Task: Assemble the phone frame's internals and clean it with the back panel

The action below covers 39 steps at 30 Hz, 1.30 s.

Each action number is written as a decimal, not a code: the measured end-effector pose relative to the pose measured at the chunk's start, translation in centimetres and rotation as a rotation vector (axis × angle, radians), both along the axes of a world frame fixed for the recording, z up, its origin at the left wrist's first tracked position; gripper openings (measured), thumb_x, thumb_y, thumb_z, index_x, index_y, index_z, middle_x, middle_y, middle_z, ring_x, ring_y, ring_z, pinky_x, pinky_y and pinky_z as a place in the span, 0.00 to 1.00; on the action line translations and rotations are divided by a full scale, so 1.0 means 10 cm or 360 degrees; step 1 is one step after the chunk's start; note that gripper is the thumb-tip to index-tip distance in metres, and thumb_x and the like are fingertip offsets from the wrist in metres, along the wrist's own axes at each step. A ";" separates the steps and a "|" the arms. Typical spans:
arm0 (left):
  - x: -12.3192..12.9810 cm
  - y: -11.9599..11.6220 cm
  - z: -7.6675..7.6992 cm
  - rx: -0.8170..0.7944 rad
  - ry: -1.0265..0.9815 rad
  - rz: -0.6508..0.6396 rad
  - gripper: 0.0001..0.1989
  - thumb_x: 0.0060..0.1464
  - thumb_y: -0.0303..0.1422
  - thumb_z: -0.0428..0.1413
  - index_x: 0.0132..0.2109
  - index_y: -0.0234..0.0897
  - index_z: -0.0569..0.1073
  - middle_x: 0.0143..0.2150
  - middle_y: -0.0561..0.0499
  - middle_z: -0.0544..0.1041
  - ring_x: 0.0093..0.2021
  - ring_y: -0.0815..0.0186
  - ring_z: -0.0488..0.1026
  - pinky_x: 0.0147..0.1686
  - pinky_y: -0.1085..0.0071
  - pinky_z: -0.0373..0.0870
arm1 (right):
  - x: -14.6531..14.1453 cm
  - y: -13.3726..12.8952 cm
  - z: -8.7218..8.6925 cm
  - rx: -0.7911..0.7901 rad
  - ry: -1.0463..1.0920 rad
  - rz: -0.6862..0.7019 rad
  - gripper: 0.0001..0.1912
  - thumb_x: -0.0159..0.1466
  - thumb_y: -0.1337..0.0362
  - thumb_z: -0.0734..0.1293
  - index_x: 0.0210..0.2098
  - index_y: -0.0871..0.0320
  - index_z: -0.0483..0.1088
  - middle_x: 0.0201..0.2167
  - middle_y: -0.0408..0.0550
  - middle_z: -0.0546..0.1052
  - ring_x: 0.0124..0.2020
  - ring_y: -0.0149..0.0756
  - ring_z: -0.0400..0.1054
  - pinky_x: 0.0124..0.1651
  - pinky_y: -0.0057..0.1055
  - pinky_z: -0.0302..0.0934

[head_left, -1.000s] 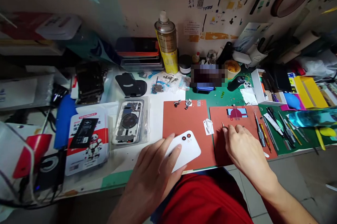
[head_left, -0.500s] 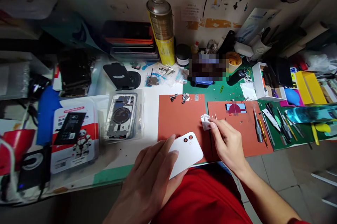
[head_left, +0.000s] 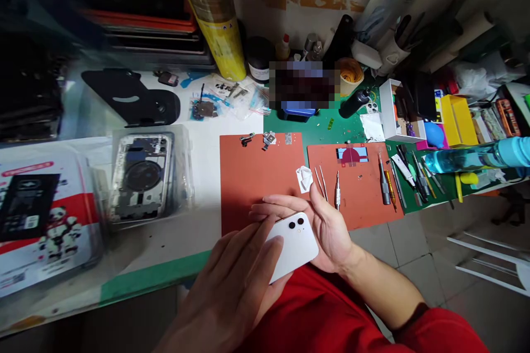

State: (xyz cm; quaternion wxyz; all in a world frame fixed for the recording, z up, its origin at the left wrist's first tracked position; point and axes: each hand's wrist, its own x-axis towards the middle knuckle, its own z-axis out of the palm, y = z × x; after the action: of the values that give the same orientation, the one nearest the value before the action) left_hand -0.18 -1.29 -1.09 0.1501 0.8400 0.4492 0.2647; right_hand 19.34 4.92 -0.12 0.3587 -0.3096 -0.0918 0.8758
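Note:
A white smartphone (head_left: 296,245) with two round camera lenses lies tilted in my left hand (head_left: 240,270), back side up. The fingers and thumb of that hand are closed around its edges. Just beyond the phone, my right hand (head_left: 331,231) is open, with its palm turned toward the phone and its fingers stretched out to the left. The phone hides part of it, so I cannot tell if they touch. A crumpled white wipe (head_left: 304,179) rests on the brown-red mat (head_left: 256,176), near a pair of tweezers (head_left: 322,182) and a silver screwdriver (head_left: 338,190).
On the left, an opened phone housing (head_left: 143,176) sits in a plastic tray beside a boxed battery (head_left: 31,204). A yellow spray can (head_left: 223,43) stands at the back. Several hand tools lie at right near a blue bottle (head_left: 467,157). Small metal parts (head_left: 268,140) lie on the mat.
My right hand has let go of the white wipe, which stays on the mat, and has come left to the phone with its fingers stretched. The camera view has shifted right.

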 end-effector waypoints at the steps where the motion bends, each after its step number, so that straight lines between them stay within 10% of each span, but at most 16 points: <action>1: 0.00 0.00 0.00 0.0007 0.0009 -0.0003 0.27 0.66 0.29 0.65 0.68 0.40 0.67 0.70 0.33 0.75 0.67 0.43 0.74 0.62 0.44 0.71 | 0.00 0.00 0.00 -0.0005 0.0010 -0.0003 0.38 0.74 0.33 0.58 0.57 0.59 0.80 0.62 0.61 0.80 0.68 0.53 0.71 0.75 0.53 0.56; 11: 0.01 0.08 0.08 0.0169 0.0233 -0.0108 0.27 0.65 0.26 0.63 0.69 0.30 0.69 0.64 0.30 0.77 0.61 0.43 0.76 0.56 0.47 0.73 | -0.02 -0.01 0.00 -0.0016 -0.0036 0.0025 0.39 0.73 0.32 0.59 0.57 0.60 0.79 0.63 0.62 0.80 0.68 0.54 0.72 0.74 0.53 0.57; 19: 0.11 0.19 0.15 0.0155 0.0258 -0.0095 0.34 0.56 0.22 0.60 0.70 0.33 0.71 0.47 0.39 0.77 0.44 0.49 0.77 0.44 0.52 0.78 | -0.07 -0.04 0.02 -0.0002 -0.0046 0.0086 0.41 0.73 0.31 0.58 0.58 0.62 0.79 0.63 0.63 0.80 0.65 0.53 0.74 0.73 0.51 0.59; 31: 0.10 0.14 0.12 0.0137 0.0291 -0.0072 0.34 0.56 0.21 0.60 0.68 0.47 0.74 0.52 0.40 0.75 0.47 0.48 0.76 0.46 0.49 0.79 | -0.08 -0.04 -0.02 0.0021 -0.0060 0.0111 0.44 0.74 0.30 0.54 0.59 0.62 0.78 0.63 0.63 0.80 0.63 0.51 0.75 0.72 0.48 0.61; 39: 0.10 0.20 0.16 0.0182 0.0254 -0.0108 0.30 0.57 0.22 0.59 0.67 0.32 0.73 0.50 0.37 0.78 0.46 0.48 0.77 0.44 0.51 0.79 | -0.09 -0.04 -0.01 -0.0002 -0.0047 0.0088 0.44 0.74 0.31 0.55 0.58 0.63 0.80 0.62 0.64 0.80 0.63 0.51 0.76 0.72 0.48 0.61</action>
State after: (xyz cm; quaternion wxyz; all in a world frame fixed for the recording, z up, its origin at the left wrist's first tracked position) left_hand 0.82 0.73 0.55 0.0747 0.8803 0.4153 0.2170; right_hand 18.46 4.57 -0.17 0.3327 -0.3199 -0.1051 0.8808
